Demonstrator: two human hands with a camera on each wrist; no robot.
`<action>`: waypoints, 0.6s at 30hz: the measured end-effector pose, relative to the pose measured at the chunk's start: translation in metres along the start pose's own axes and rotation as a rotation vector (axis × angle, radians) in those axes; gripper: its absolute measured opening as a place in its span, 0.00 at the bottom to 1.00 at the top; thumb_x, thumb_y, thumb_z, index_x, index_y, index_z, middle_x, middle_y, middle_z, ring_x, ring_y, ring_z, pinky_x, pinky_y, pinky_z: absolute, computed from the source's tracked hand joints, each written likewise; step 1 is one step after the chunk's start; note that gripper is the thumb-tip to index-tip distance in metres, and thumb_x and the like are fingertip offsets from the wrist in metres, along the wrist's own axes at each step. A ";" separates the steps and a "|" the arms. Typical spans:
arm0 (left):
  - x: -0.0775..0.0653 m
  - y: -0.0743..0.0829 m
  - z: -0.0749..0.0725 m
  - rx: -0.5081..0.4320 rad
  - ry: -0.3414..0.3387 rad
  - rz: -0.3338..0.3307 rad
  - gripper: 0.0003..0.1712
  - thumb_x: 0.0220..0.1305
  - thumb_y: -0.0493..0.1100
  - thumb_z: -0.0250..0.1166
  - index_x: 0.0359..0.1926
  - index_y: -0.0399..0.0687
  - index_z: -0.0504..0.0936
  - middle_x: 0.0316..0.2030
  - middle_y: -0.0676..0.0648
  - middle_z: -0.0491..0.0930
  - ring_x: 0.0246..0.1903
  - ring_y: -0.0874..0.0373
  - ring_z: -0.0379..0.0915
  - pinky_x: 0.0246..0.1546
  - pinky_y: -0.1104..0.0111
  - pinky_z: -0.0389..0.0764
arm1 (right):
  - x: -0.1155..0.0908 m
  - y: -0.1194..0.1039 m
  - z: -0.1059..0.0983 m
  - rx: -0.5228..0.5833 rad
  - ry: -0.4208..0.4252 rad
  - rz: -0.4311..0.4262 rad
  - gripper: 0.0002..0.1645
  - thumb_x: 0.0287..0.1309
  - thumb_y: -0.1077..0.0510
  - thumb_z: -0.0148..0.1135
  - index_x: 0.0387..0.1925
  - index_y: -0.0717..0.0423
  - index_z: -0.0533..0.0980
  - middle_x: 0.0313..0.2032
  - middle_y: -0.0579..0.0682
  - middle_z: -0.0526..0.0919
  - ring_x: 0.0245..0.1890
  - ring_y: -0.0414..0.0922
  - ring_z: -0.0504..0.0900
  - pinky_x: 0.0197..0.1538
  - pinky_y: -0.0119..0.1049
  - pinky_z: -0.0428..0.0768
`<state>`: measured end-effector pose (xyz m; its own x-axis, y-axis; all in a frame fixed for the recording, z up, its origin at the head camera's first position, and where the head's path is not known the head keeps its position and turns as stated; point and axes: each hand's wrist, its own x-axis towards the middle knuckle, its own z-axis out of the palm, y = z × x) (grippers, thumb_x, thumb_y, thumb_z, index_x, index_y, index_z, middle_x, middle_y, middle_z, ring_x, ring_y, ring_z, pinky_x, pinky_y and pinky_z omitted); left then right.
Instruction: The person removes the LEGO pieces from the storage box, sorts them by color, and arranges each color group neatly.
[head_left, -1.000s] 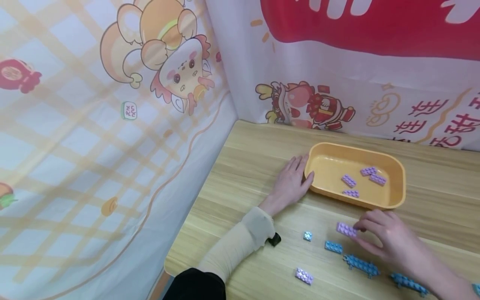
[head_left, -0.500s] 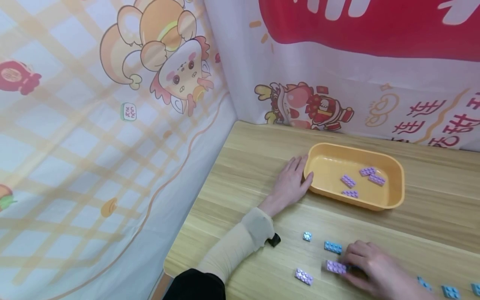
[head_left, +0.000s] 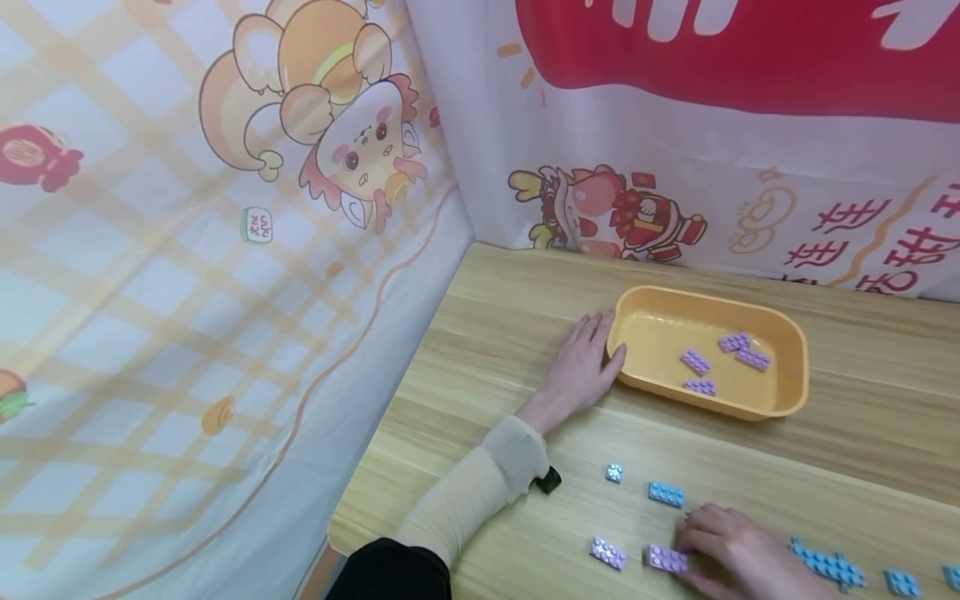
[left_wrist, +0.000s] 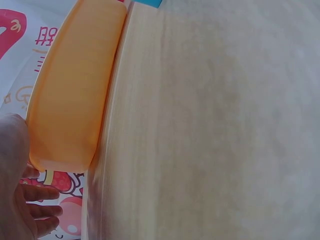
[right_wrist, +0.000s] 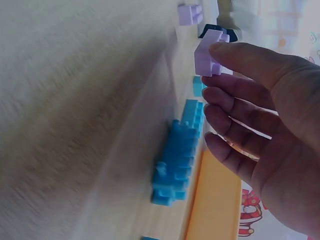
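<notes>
In the head view my right hand (head_left: 738, 554) pinches a purple toy brick (head_left: 666, 559) by one end, low over the table. The right wrist view shows the thumb and index finger on that brick (right_wrist: 207, 54), with the other fingers loosely bent. Just left of it lies another purple brick (head_left: 607, 553). My left hand (head_left: 573, 371) rests at the left end of the orange tray (head_left: 712, 406), touching its side with the fingers extended. Several purple bricks, among them one brick (head_left: 696, 362), lie inside the tray.
A small blue brick (head_left: 614, 472) and a longer blue brick (head_left: 666, 493) lie between tray and right hand. To the hand's right are a long blue piece (head_left: 827, 565) with side knobs and another blue brick (head_left: 901, 582). Printed cloth (head_left: 637, 125) hangs behind the table.
The right hand has carried the purple brick from near the tray down toward the table's front, beside the other purple brick. The left hand and tray have stayed put.
</notes>
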<state>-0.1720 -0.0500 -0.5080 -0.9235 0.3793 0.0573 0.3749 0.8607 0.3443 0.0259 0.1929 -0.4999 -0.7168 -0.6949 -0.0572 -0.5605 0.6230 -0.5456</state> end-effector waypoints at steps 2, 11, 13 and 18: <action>0.000 0.000 0.000 0.000 0.000 0.000 0.41 0.89 0.64 0.39 0.90 0.52 0.49 0.86 0.41 0.62 0.86 0.46 0.57 0.90 0.56 0.58 | -0.001 0.001 0.004 0.001 0.000 0.009 0.10 0.60 0.40 0.81 0.40 0.33 0.88 0.41 0.28 0.86 0.41 0.26 0.82 0.41 0.31 0.88; 0.001 0.000 0.001 -0.015 0.001 -0.004 0.40 0.89 0.63 0.40 0.90 0.51 0.51 0.86 0.41 0.62 0.86 0.46 0.57 0.90 0.57 0.58 | -0.006 0.005 0.014 -0.059 0.004 0.077 0.11 0.59 0.41 0.82 0.39 0.36 0.89 0.41 0.33 0.88 0.40 0.30 0.82 0.41 0.33 0.87; 0.001 0.000 0.001 -0.017 0.003 -0.002 0.40 0.89 0.62 0.41 0.90 0.51 0.51 0.85 0.41 0.63 0.86 0.45 0.58 0.90 0.57 0.59 | -0.006 0.004 0.015 -0.075 0.010 0.084 0.11 0.58 0.41 0.83 0.39 0.36 0.89 0.41 0.34 0.88 0.40 0.31 0.82 0.41 0.34 0.87; 0.001 0.000 0.001 -0.025 0.006 -0.001 0.40 0.89 0.61 0.43 0.90 0.50 0.52 0.85 0.40 0.63 0.86 0.45 0.58 0.90 0.56 0.58 | -0.007 0.003 0.019 -0.094 0.028 0.092 0.11 0.58 0.41 0.83 0.38 0.35 0.88 0.41 0.34 0.87 0.39 0.31 0.81 0.39 0.33 0.84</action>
<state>-0.1732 -0.0495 -0.5092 -0.9244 0.3761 0.0629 0.3718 0.8525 0.3673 0.0372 0.1932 -0.5169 -0.7777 -0.6236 -0.0795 -0.5271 0.7158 -0.4579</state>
